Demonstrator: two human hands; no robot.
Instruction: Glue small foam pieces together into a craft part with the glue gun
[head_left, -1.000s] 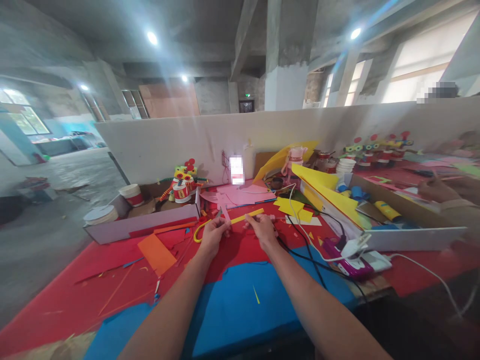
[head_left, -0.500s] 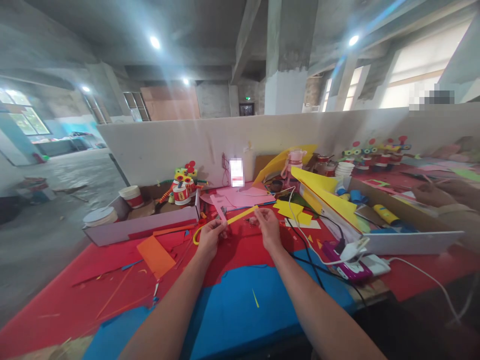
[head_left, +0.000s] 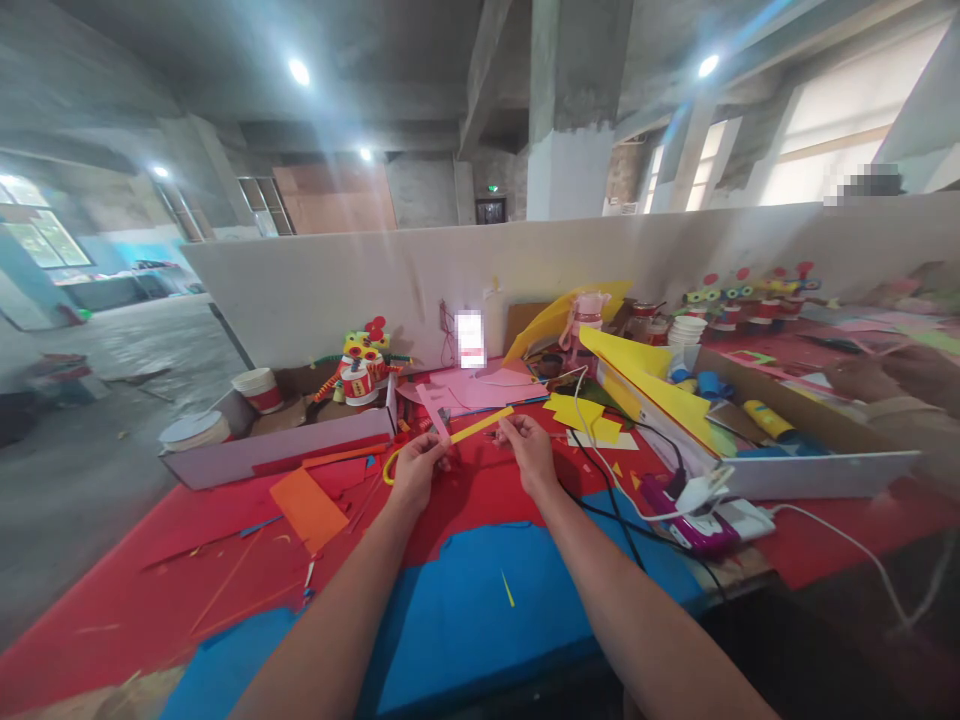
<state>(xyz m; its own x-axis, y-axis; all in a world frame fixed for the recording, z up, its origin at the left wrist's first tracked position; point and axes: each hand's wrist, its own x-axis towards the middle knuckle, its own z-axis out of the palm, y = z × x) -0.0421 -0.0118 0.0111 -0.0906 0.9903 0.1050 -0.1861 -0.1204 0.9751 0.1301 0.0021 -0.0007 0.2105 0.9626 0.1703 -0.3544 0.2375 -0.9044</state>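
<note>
Spanning the background beyond the fingers, a white partition (head_left: 420, 290) rises behind a red table covering (head_left: 465, 500), which runs beneath both hands and out to either side. A blue sheet (head_left: 465, 620) lies nearer the body than the fingers, under the forearms. Well to the fingers' right sits an open white box (head_left: 825, 475) of blue and yellow pieces; a smaller open box (head_left: 285, 450) lies to their left, with a paper-cup robot figure (head_left: 360, 378) toward its right end. An orange paper rectangle (head_left: 307, 512) rests left of the left fingers. The left hand (head_left: 418, 470) pinches the place where a yellow paper strip (head_left: 480, 425) and a pink paper strip (head_left: 431, 410) meet; the right hand (head_left: 531, 455) has its fingertips closed on the yellow one's far end, so it slants between the two hands. The pink one points away from the left fingertips. Just beside the left fingers, a yellow loop (head_left: 388, 468) shows. A thin yellow sliver (head_left: 508, 588) lies on the blue sheet, bodyward of the right fingers.
</note>
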